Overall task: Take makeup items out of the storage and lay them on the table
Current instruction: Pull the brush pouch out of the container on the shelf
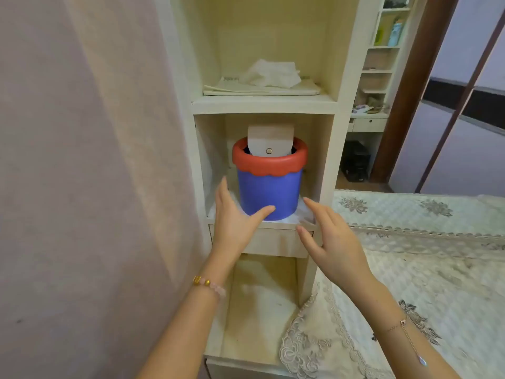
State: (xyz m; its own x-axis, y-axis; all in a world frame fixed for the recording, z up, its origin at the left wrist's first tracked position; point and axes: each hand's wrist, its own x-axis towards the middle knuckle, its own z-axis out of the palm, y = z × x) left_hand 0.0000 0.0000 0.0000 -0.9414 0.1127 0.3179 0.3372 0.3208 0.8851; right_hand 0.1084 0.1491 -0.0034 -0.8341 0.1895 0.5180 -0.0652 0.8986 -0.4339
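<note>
Blue bucket (269, 194) in shelf niche, left hand (235, 217) thumb touching it, right hand (332, 239) beside, fingers spread, empty

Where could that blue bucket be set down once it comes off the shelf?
The lace-covered table on the right looks bare. The lowest shelf compartment is also empty. The blue bucket nearly fills its own compartment, leaving narrow gaps for each hand. The top shelf holds folded cloth and crumpled tissue.
</note>
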